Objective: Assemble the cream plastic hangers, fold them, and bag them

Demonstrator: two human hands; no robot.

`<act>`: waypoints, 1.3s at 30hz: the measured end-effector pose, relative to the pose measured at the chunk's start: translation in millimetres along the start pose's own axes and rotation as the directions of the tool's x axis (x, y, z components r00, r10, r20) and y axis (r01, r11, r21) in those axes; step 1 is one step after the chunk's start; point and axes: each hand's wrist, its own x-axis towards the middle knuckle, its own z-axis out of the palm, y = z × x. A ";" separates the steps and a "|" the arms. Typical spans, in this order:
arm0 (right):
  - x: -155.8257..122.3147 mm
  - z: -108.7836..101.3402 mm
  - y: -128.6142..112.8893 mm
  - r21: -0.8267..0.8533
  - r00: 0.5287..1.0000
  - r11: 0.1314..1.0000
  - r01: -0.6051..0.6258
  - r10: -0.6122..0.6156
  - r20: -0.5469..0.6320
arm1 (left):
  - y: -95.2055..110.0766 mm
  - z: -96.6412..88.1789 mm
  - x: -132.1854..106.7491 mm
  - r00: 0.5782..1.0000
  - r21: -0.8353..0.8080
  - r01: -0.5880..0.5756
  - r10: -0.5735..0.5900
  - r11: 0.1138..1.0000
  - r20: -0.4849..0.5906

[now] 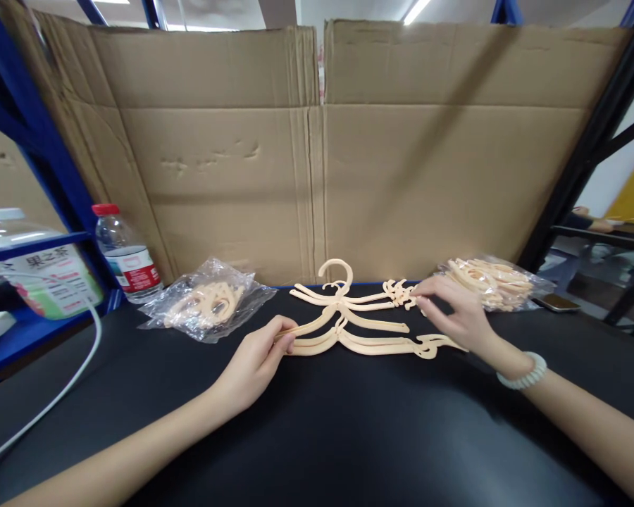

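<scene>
My left hand (261, 355) pinches the left arm tip of a cream plastic hanger (370, 322) over the black tabletop. Just below, more flat hanger parts (367, 345) lie side by side, partly overlapped by it. Behind it rests another hanger (336, 266), its hook pointing away. At the right, the fingertips of my right hand (451, 310) close at the edge of a small heap of cream plastic pieces (396, 290), seemingly on one of them. Below that hand is a loose curved cream hook piece (427, 346).
Clear plastic bags of cream parts lie at left (206, 303) and right (491, 282). Cardboard (216, 162) walls the back. A water bottle (132, 260), a larger jug (47, 267) and a white cable (92, 345) are at left. A phone (557, 303) lies far right.
</scene>
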 end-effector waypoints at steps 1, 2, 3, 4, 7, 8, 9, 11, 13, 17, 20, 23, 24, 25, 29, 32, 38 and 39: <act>1.6 -6.1 8.9 -0.041 0.997 0.997 -0.070 0.068 -0.038 | 0.3 0.5 0.0 1.000 0.005 -0.001 0.001 1.000 -0.002; 2.3 -11.8 19.8 -0.081 0.986 0.984 -0.156 0.151 -0.064 | 0.4 1.0 0.0 1.000 0.009 0.000 0.000 1.000 -0.007; 1.9 -16.6 32.2 -0.108 0.969 0.965 -0.240 0.232 -0.078 | 0.5 1.6 0.0 1.000 0.012 0.004 -0.004 1.000 -0.012; 0.5 -20.1 45.2 -0.117 0.949 0.943 -0.313 0.306 -0.071 | 0.4 2.1 -0.2 1.000 0.014 0.010 -0.010 1.000 -0.015; -8.3 -21.6 79.5 -0.162 0.920 0.914 -0.371 0.386 0.065 | -0.2 3.1 -0.7 1.000 0.019 0.019 -0.019 1.000 -0.015; -11.7 -19.7 87.2 -0.173 0.918 0.917 -0.359 0.380 0.112 | -0.5 3.2 -0.8 1.000 0.020 0.017 -0.017 1.000 -0.012; -14.6 -17.1 92.7 -0.182 0.917 0.924 -0.337 0.366 0.161 | -0.7 3.2 -0.8 1.000 0.020 0.016 -0.015 1.000 -0.010; -18.8 -11.6 98.1 -0.189 0.911 0.939 -0.288 0.329 0.248 | -0.7 3.1 -0.7 1.000 0.018 0.014 -0.014 1.000 -0.008; -20.8 -7.1 99.0 -0.191 0.901 0.950 -0.247 0.298 0.314 | -0.2 3.0 -0.4 1.000 0.016 0.011 -0.011 1.000 -0.010; -23.0 -2.4 100.5 -0.193 0.886 0.957 -0.218 0.277 0.372 | 1.0 2.9 -0.1 1.000 0.018 0.014 -0.014 1.000 -0.008; -25.3 -0.1 104.1 -0.195 0.886 0.956 -0.219 0.278 0.370 | 0.7 2.9 -0.4 1.000 0.013 0.013 -0.013 1.000 -0.010; -26.5 2.1 105.9 -0.191 0.894 0.955 -0.225 0.281 0.349 | 0.4 3.0 -0.5 1.000 0.006 0.011 -0.011 1.000 -0.012; -26.4 2.7 105.5 -0.189 0.899 0.955 -0.229 0.282 0.335 | 0.5 3.0 -0.5 1.000 0.004 0.012 -0.012 1.000 -0.013; -25.8 3.1 104.5 -0.186 0.906 0.954 -0.235 0.284 0.315 | 0.6 3.0 -0.3 1.000 0.003 0.012 -0.012 1.000 -0.013; -20.0 1.3 95.8 -0.176 0.935 0.941 -0.289 0.317 0.160 | 1.7 2.8 0.3 1.000 -0.003 0.015 -0.015 1.000 -0.025; -13.5 -2.8 83.4 -0.123 0.929 0.923 -0.365 0.370 0.021 | 2.7 2.4 0.3 0.999 -0.005 0.011 -0.011 1.000 -0.037; -1.4 -4.9 37.9 0.280 0.834 0.807 -0.520 0.551 -0.038 | 4.2 2.7 -0.4 0.999 -0.007 0.009 -0.009 1.000 -0.042; 0.3 -3.8 28.8 0.417 0.796 0.723 -0.552 0.605 0.004 | 3.9 2.9 -0.4 0.999 -0.012 0.011 -0.012 1.000 -0.043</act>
